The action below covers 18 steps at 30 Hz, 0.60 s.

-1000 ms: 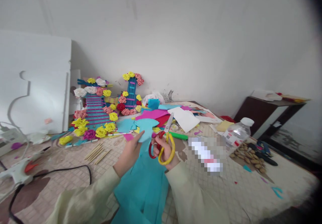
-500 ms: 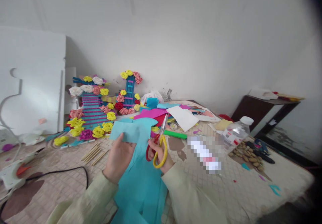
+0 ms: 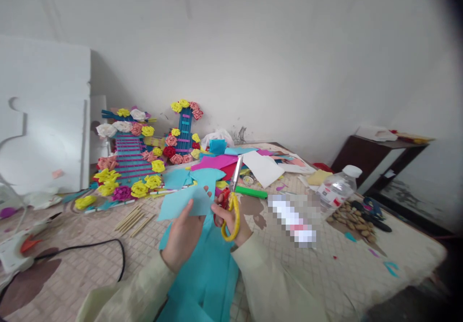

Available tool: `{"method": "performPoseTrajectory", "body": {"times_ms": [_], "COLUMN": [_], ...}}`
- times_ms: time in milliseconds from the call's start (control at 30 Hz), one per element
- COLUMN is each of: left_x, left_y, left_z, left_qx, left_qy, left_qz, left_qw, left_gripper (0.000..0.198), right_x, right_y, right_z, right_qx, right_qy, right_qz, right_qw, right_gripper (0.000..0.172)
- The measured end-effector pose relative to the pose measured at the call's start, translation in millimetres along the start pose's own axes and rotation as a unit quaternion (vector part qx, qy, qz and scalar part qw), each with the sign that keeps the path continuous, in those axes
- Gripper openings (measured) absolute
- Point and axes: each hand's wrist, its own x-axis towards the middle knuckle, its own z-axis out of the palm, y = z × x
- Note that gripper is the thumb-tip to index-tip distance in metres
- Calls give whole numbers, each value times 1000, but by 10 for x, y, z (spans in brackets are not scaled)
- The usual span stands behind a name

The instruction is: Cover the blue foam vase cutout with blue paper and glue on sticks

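Pinched in my left hand [image 3: 186,233] is a light blue piece of paper [image 3: 181,202], held up in front of me. My right hand [image 3: 235,221] grips a pair of scissors [image 3: 235,180] with red and yellow handles, blades pointing up and away. The right fingertips are close to the paper's right edge; whether they touch it I cannot tell. Below both hands spreads a large turquoise sheet of paper [image 3: 208,274], its far end reaching behind the held piece.
Two flower-trimmed craft pieces [image 3: 133,155] [image 3: 185,131] stand by the wall. Coloured paper [image 3: 217,162], a green stick [image 3: 251,193], thin wooden sticks [image 3: 129,218], a bottle [image 3: 338,189] and nuts [image 3: 350,221] lie around. A black cable [image 3: 87,246] and power strip [image 3: 16,252] are at left.
My left hand has moved right, bringing the light blue paper nearer my right hand and tilting it. The scissors have turned a little more upright. The view has shifted slightly.
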Motion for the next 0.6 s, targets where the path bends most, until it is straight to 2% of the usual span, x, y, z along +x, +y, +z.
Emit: {"method": "performPoseTrajectory", "body": {"times_ms": [100, 300, 433, 500, 600], "left_x": [42, 80, 79, 86, 110], "left_y": [0, 121, 182, 230, 341], "left_z": [35, 45, 71, 97, 127], "left_qx": [13, -8, 11, 10, -12], "left_qy": [-3, 24, 24, 33, 64], "left_qz": [28, 37, 56, 67, 94], "left_qw": [1000, 999, 998, 997, 993], "left_gripper": [27, 26, 30, 32, 31], "right_x": [14, 49, 27, -17, -121], "right_y": [19, 29, -13, -49, -98], "right_z": [-12, -30, -10, 26, 110], "right_qx": [-26, -47, -70, -83, -97], "right_qy": [13, 68, 98, 90, 16], "right_qz": [-13, -24, -68, -87, -70], "right_qw": [999, 996, 990, 989, 993], "right_gripper": [38, 37, 36, 34, 30]}}
